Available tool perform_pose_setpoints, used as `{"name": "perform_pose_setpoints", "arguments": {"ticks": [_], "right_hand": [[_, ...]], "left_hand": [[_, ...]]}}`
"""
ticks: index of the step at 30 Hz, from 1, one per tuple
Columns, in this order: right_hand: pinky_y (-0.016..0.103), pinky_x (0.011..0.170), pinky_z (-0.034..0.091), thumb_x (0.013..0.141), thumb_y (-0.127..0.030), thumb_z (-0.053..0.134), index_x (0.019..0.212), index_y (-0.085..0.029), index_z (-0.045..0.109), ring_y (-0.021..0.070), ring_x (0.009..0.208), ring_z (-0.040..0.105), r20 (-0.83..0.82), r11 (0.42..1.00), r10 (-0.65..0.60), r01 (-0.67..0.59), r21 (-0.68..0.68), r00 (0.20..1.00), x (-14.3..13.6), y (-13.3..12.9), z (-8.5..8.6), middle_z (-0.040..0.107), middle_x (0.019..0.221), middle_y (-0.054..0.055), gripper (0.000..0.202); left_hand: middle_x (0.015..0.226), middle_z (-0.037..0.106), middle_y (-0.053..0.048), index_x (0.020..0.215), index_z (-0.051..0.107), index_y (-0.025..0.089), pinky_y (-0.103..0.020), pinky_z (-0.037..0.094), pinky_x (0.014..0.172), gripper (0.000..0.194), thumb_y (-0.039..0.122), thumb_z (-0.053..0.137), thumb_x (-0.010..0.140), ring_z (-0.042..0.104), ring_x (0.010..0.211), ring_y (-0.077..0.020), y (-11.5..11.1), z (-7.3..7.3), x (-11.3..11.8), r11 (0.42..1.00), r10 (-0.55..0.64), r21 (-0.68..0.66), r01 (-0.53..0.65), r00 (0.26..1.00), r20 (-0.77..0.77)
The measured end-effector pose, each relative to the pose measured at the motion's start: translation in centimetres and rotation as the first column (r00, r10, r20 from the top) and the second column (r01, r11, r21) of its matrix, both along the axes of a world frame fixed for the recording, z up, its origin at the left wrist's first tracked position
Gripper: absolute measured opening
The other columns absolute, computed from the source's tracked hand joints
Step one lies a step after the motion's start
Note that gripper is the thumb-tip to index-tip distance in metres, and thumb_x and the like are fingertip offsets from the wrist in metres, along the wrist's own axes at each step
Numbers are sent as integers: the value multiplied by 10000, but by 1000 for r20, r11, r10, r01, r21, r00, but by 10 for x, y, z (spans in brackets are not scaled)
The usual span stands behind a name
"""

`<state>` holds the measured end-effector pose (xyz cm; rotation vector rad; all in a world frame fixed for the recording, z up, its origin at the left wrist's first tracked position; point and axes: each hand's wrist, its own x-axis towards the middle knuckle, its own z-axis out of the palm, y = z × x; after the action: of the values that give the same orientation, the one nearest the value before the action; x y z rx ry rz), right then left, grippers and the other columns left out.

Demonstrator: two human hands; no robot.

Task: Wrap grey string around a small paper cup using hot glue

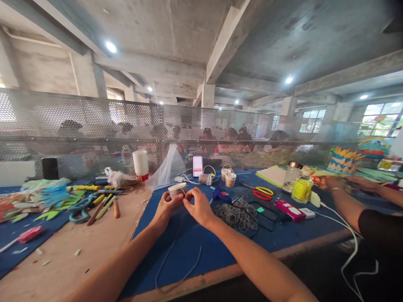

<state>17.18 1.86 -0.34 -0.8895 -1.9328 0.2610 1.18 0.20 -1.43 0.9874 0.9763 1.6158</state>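
Note:
My left hand (164, 209) grips a small white paper cup (176, 188) above the blue table mat, fingers wrapped round its side. At the cup's right side, my right hand (197, 204) pinches thumb and fingertips together on a thin cord. A grey cord (156, 276) trails from below my hands to the table's front edge in a loose loop. Exactly where it meets the cup is hidden by my fingers. To the right of my hands lie a tangled bundle of grey cord (241, 214) and a blue glue gun (220, 194).
Small cups with handles (230, 179) stand behind, near a phone (197, 166). Yellow-and-red scissors (262, 193) and a yellow bottle (302, 186) are at right, beside a co-worker's arms (344, 205). Blue scissors (80, 209) and stacked cups (140, 163) are at left.

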Motion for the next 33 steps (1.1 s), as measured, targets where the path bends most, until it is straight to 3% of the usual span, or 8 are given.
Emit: {"name": "perform_pose_setpoints", "arguments": {"ticks": [5, 11, 17, 25, 33], "right_hand": [[298, 861, 538, 948, -330, 679, 881, -214, 636, 186, 855, 702, -242, 986, 112, -137, -91, 964, 6, 4, 4, 725, 877, 15, 141], [296, 848, 556, 964, -462, 627, 845, -224, 643, 190, 840, 708, -394, 973, 133, -195, -121, 909, 9, 7, 6, 736, 850, 15, 267], [294, 783, 572, 975, -467, 595, 864, -235, 643, 199, 794, 723, -427, 974, 103, -178, -139, 899, 11, 8, 7, 739, 812, 19, 261], [285, 776, 565, 978, -448, 599, 845, -236, 646, 194, 762, 717, -393, 982, 59, -125, -145, 918, 12, 6, 8, 731, 784, 15, 254], [291, 770, 584, 967, -455, 619, 837, -236, 653, 201, 772, 732, -393, 980, 67, -134, -146, 917, 10, 7, 5, 731, 788, 14, 257]], "left_hand": [[1077, 776, -83, 1106, 659, 187, -379, 596, 862, 581, 436, 940, 663, 770, 913, -239, 1, 0, -2, 999, -39, -14, 38, 999, -10], [1144, 783, -108, 1155, 697, 194, -414, 586, 916, 609, 453, 937, 660, 761, 1016, -271, 1, -1, -1, 997, -71, -20, 71, 997, -18], [1147, 788, -107, 1149, 718, 200, -395, 588, 884, 594, 466, 931, 662, 766, 994, -267, -2, 0, 1, 997, -78, -15, 78, 996, -42], [1166, 796, -127, 1203, 739, 193, -417, 580, 959, 640, 452, 952, 659, 765, 1046, -293, -4, 0, 3, 989, -150, 3, 150, 987, -55], [1113, 811, -123, 1157, 756, 184, -443, 589, 958, 649, 468, 972, 616, 773, 1033, -317, -9, 7, 6, 993, -121, -18, 120, 990, -71]]}}
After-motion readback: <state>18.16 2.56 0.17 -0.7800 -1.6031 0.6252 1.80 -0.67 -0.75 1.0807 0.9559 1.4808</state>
